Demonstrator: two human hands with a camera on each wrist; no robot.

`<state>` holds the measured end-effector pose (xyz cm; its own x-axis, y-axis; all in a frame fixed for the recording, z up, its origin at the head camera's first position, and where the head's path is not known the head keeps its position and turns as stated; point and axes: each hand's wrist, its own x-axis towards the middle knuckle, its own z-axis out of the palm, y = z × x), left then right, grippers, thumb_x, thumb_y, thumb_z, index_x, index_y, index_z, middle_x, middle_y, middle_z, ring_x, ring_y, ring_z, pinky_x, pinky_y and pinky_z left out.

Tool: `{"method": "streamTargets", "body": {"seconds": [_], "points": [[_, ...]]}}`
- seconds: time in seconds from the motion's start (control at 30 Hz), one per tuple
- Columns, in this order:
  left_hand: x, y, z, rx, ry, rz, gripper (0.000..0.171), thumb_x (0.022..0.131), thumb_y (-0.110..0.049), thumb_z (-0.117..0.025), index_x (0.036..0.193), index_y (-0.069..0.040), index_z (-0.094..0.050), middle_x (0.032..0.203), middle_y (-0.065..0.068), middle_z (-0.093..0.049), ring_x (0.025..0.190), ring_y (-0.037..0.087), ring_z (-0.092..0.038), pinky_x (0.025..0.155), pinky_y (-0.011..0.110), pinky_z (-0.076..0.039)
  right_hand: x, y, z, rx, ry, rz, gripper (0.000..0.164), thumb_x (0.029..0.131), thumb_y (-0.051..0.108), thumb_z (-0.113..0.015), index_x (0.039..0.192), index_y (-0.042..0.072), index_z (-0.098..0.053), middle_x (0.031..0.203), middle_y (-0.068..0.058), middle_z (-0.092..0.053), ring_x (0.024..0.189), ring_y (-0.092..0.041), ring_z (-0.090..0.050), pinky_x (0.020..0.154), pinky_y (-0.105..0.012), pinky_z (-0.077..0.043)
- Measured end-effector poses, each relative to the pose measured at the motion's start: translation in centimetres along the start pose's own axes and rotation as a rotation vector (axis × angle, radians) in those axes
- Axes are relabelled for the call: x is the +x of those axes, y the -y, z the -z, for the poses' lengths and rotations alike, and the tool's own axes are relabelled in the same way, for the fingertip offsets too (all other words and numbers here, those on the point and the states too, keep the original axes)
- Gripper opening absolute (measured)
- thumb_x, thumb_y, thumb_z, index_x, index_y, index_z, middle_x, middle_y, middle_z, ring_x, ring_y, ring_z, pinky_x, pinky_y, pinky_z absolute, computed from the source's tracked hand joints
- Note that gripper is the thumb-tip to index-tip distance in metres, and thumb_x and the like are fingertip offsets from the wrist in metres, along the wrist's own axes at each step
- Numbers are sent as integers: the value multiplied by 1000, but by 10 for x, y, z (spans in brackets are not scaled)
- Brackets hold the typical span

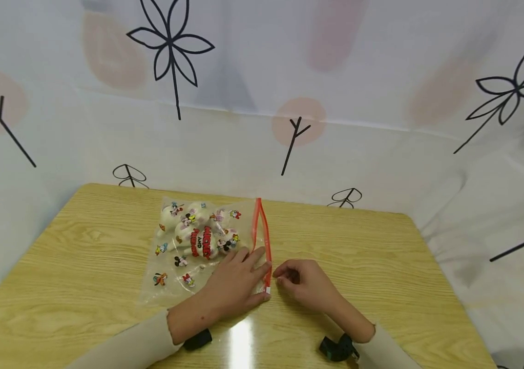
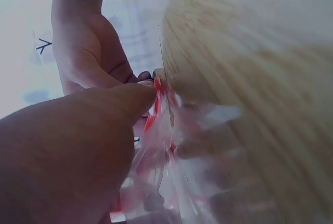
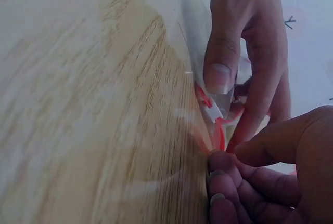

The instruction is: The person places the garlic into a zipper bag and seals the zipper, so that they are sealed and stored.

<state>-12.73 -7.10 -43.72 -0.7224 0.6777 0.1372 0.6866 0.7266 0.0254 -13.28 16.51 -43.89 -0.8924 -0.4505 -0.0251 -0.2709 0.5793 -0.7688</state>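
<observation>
A clear plastic zip bag (image 1: 169,277) printed with cartoon figures and red lettering lies on the table, several pale rounded things (image 1: 171,218) inside it. Its red zip edge (image 1: 268,236) faces right, the two strips parted toward the far end. A white slider (image 1: 268,290) sits at the near end. My left hand (image 1: 236,282) rests across the bag beside the zip, fingers spread and fairly straight. At the edge, my right hand (image 1: 308,284) has curled fingers, thumb and forefinger together; in the right wrist view they appear to pinch the bag's red edge (image 3: 219,133). The exact contact is partly hidden.
The wood-grain table (image 1: 358,241) extends around the bag. Behind it and at the sides hangs a pale cloth (image 1: 243,148) with drawn flowers. Black wrist devices (image 1: 339,348) sit beneath both forearms.
</observation>
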Motion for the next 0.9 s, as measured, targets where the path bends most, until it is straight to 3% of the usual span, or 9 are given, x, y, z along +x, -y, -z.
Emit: {"method": "streamTargets", "body": {"seconds": [0.23,0.43,0.53,0.67,0.77,0.9], "points": [[-1,0,0,-35,-89,-45,63,99,-64,-63,148,-24,-64,168,4,-40,124,23,-53,113,52,-45,-1,1,0,-19,-6,-7,12,99,5,-69,102,9,-80,89,4,-74,76,-6,-65,67,-25,-56],[-3,-1,3,-72,-169,-66,64,101,-53,-67,158,-27,-53,169,6,-37,129,26,-53,116,55,-44,-2,7,-1,-44,-3,-42,11,96,6,-69,97,9,-80,81,8,-71,71,-5,-61,63,-24,-53],[-6,-2,6,-97,-212,-36,70,100,-46,-70,161,-23,-47,164,9,-40,135,29,-53,117,51,-43,-2,9,-2,-38,6,-73,11,96,8,-69,91,10,-79,74,9,-66,64,-4,-56,57,-23,-48],[-12,-3,9,-127,-259,40,71,97,-40,-71,155,-7,-48,153,15,-46,140,30,-51,118,44,-44,-3,11,-4,-29,6,-98,15,96,11,-69,85,12,-79,67,9,-63,57,-3,-52,52,-22,-44],[-18,-4,8,-153,-251,74,72,96,-40,-72,152,-2,-48,150,15,-48,142,30,-48,120,42,-42,-3,11,-5,-22,14,-111,17,97,11,-68,85,11,-80,66,9,-63,56,-3,-52,51,-22,-43],[-22,-5,5,-172,-221,61,84,94,-37,-73,162,-4,-38,159,12,-44,147,30,-43,123,42,-38,-4,12,-5,7,38,-122,19,98,12,-67,86,10,-80,67,7,-65,55,-4,-52,50,-22,-43]]}}
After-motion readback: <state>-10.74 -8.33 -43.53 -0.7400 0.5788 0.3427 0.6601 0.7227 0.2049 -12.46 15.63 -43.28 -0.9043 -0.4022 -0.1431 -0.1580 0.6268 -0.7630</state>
